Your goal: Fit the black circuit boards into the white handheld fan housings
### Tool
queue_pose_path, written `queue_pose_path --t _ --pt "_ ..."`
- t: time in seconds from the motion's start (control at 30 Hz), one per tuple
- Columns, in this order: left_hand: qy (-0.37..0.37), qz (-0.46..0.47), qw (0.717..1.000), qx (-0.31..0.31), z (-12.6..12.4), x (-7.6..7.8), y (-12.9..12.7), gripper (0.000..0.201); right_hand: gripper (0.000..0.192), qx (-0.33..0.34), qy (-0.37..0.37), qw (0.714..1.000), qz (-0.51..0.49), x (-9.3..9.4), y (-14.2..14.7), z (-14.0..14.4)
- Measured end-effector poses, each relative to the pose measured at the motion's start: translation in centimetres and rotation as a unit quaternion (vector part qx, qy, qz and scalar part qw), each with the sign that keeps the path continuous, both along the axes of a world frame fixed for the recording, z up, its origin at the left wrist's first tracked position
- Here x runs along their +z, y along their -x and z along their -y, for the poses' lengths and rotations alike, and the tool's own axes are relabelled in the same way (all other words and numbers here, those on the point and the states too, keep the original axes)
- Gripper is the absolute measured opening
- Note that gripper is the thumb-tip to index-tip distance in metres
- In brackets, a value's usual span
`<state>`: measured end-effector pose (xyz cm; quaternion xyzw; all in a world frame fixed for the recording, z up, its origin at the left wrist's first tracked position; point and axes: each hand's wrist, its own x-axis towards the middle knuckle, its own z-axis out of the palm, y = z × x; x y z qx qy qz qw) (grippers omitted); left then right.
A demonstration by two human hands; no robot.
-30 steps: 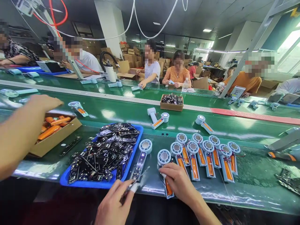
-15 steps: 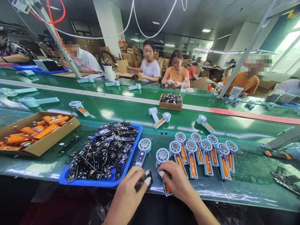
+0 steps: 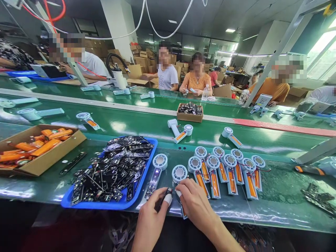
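While my left hand (image 3: pixel 152 218) pinches a small black circuit board (image 3: pixel 163 197) and my right hand (image 3: pixel 195 204) presses, fingers curled, on an open fan housing (image 3: pixel 180 175) at the bench's near edge, I judge the work partway. Eight housings with orange cells (image 3: pixel 228 168) lie finished-looking beside it; one more (image 3: pixel 157 168) waits. The blue tray (image 3: pixel 105 204) holds many boards, the cardboard box (image 3: pixel 49 159) orange cells.

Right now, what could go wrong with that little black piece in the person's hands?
The left hand pinches the small black board only by its end, so it might slip. The right hand covers the open fan half at the table edge; a nudge could push it off or snag the neighbouring fan's thin wires.
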<state>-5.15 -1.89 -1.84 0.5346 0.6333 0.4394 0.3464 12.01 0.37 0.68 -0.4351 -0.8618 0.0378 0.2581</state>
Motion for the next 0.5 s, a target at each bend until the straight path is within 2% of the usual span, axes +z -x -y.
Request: queue_pose_path --t 0.17,0.27,0.37,0.5 --pt "-0.036 -0.04 0.998 -0.014 -0.2 0.1 -0.2 0.034 0.022 -0.002 -0.027 0.996 0.086 1.0 0.6 -0.1" --pt "-0.107 -0.089 0.99 -0.02 0.0 -0.2 -0.3 0.033 0.017 -0.008 -0.044 0.991 0.126 1.1 1.1 -0.2" --pt "-0.179 -0.135 0.973 -0.053 0.3 -0.3 -0.2 0.033 0.015 -0.022 -0.054 0.987 0.153 1.3 1.5 -0.2" --pt "-0.212 -0.154 0.959 -0.105 0.3 0.4 0.5 0.036 0.015 -0.005 -0.008 0.99 0.138 1.7 1.2 -0.6"
